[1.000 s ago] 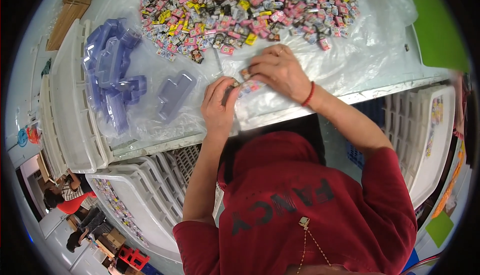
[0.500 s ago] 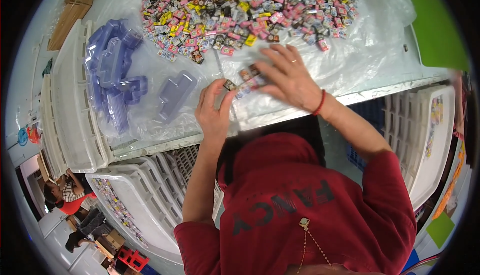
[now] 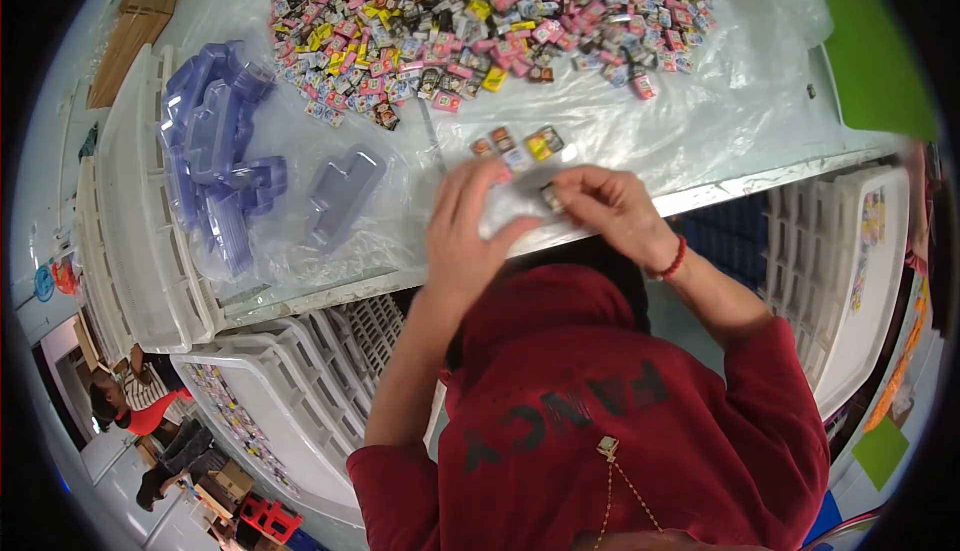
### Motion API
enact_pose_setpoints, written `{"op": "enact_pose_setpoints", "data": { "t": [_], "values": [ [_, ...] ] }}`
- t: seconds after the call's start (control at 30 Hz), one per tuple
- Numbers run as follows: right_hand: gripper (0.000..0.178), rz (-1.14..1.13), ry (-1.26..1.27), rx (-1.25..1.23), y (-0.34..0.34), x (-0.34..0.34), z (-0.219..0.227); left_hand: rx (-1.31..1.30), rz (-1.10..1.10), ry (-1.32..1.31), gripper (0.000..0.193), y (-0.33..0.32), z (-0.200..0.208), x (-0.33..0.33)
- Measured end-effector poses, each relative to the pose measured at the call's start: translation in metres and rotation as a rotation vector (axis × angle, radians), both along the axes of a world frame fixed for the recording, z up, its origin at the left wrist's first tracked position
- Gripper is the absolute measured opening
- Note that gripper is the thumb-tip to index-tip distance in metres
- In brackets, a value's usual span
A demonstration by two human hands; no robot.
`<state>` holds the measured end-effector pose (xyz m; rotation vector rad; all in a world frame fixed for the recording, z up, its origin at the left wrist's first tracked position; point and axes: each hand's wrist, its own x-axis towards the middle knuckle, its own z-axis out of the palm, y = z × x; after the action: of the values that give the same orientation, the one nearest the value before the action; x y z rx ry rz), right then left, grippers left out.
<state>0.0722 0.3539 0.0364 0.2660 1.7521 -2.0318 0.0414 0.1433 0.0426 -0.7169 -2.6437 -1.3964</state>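
My right hand (image 3: pixel 615 213), near the table's front edge, pinches a small dark packet (image 3: pixel 552 198) between thumb and fingertips. To its left is my left hand (image 3: pixel 465 226), fingers curved and thumb held apart, with no object visible between them. Its fingertips reach a few small printed packets (image 3: pixel 500 139) lying together on the clear plastic sheet; the hand partly covers them. Beside these lies a yellow-and-dark packet (image 3: pixel 545 143). Farther back spreads a large heap of similar packets (image 3: pixel 470 26) in pink, yellow, black and white.
A single bluish clear plastic tray (image 3: pixel 345 194) lies left of my hands, with a pile of such trays (image 3: pixel 215 141) beyond it. White crates (image 3: pixel 150 211) stand at the table's left; more crates (image 3: pixel 290 381) are below. A green sheet (image 3: pixel 870 41) is at the right.
My right hand has drawn back toward the table edge and now pinches a dark packet. My left hand has moved right, without the dark packet it held. A yellow-and-dark packet now shows on the sheet.
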Motion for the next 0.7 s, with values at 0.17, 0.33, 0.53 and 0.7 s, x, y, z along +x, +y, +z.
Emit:
{"op": "enact_pose_setpoints", "data": {
  "t": [0.17, 0.33, 0.53, 0.7],
  "values": [
    [0.027, -0.137, 0.170, -0.100, -0.002, -0.011, 0.003, -0.327, -0.193, 0.225, 0.056, -0.006, -0.028, -0.039],
    [0.033, -0.068, 0.184, -0.092, 0.000, -0.013, 0.007, -0.291, -0.171, 0.239, 0.055, -0.008, -0.042, -0.039],
    [0.035, -0.051, 0.251, -0.091, -0.001, -0.012, 0.012, -0.332, -0.189, 0.208, 0.056, -0.004, -0.033, -0.041],
    [0.035, 0.004, 0.316, 0.043, -0.001, -0.009, 0.016, -0.358, -0.220, 0.235, 0.055, -0.008, -0.037, -0.042]
  ]
}}
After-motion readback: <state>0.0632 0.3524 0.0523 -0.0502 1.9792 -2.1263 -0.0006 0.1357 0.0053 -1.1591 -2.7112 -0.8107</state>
